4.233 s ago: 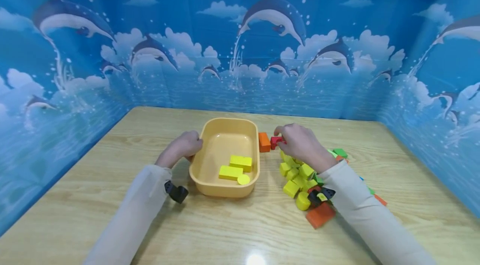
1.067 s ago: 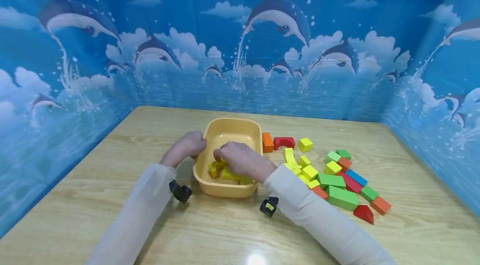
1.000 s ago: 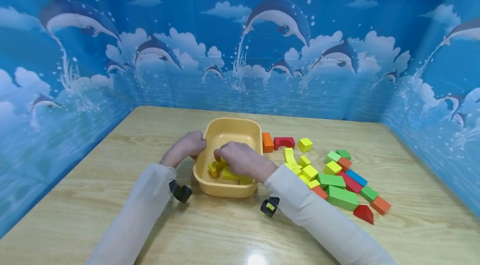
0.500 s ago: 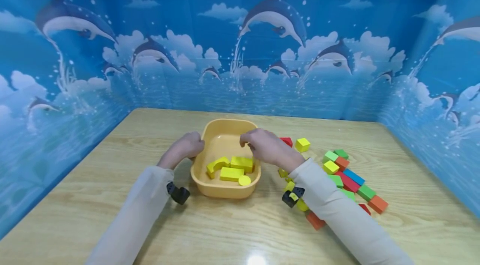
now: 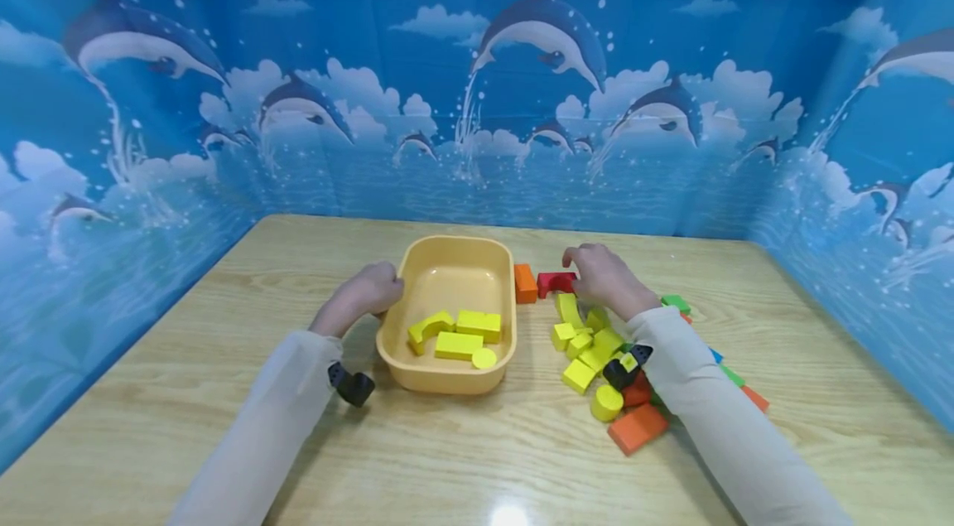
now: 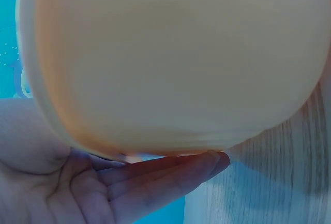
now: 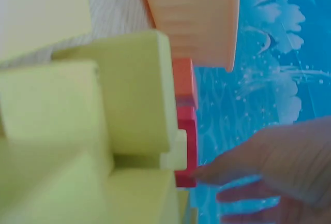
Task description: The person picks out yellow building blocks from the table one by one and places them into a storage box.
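Observation:
My left hand grips the left rim of a tan plastic tub. In the left wrist view its fingers lie along the outer wall of the tub. Inside the tub are a yellow arch block, two yellow rectangular blocks and a yellow round block. My right hand hovers at the far side of the block pile, fingers apart and holding nothing. Just left of it lies a red arch block. Near it are several yellow blocks.
An orange block stands against the tub's right side. Green, blue and red-orange blocks lie around and under the right forearm, partly hidden. A blue dolphin-print curtain encloses the back and sides of the wooden table.
My right hand has let go of the yellow arch block in the tub and moved right, over to the pile beyond the red arch block. My left hand stays on the rim.

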{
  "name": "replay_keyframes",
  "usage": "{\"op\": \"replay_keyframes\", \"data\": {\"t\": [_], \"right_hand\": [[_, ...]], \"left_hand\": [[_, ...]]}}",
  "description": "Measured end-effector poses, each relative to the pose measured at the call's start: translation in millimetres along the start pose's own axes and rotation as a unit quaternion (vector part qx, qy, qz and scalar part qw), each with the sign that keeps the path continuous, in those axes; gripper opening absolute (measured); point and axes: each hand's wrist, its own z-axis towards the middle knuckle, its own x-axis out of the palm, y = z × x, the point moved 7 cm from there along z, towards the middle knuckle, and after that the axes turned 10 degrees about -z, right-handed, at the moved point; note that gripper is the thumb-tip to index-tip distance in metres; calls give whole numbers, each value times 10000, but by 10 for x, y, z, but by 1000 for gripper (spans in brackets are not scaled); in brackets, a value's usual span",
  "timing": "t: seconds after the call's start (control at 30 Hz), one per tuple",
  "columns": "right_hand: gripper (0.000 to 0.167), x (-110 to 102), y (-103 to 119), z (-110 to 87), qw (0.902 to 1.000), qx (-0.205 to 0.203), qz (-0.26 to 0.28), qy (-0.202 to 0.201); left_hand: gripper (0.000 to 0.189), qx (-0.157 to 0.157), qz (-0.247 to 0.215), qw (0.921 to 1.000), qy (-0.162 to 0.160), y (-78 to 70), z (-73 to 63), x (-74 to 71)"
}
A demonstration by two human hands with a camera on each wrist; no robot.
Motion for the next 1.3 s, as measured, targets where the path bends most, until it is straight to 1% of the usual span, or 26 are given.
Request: {"op": "replay_keyframes", "data": {"t": [0.07, 0.17, 0.23, 0.37, 0.6, 0.8, 0.9, 1.03, 1.13, 1.2, 1.3], "right_hand": [[43, 72, -78, -15, 9985, 279, -71, 466], [46, 169, -146, -27, 9937, 510, -75, 998], [44, 211, -171, -24, 9914, 584, 42, 1168], [39, 244, -191, -32, 9892, 679, 218, 1281], [37, 198, -174, -53, 9920, 680, 321, 1017], [41, 147, -141, -64, 9934, 660, 356, 872], [44, 98, -89, -61, 9955, 506, 421, 676], [50, -1, 46, -46, 9977, 220, 572, 284], [50, -124, 193, -52, 9975, 30, 695, -78], [49, -230, 315, -71, 9964, -167, 750, -365], [46, -375, 521, -113, 9919, -528, 920, -702]], "left_hand": [[25, -9, -6, 10000, 1, 6, -3, 1], [25, -11, -10, 10000, -3, 9, -3, 5], [25, -4, -8, 10000, 5, 13, 2, 7], [26, -8, -13, 10000, 3, 18, 11, 6], [26, -144, -9, 9999, 8, 14, 2, 12], [26, -31, 19, 10000, 5, 5, -12, 4], [26, 14, 2, 10000, 3, 2, -16, 1], [26, 0, -18, 10000, 2, 2, -16, 3], [25, -58, -55, 10000, -7, -2, -15, 2], [25, -79, -82, 9999, -4, -5, -13, 2], [25, -88, -110, 9999, -19, -7, -10, -4]]}}
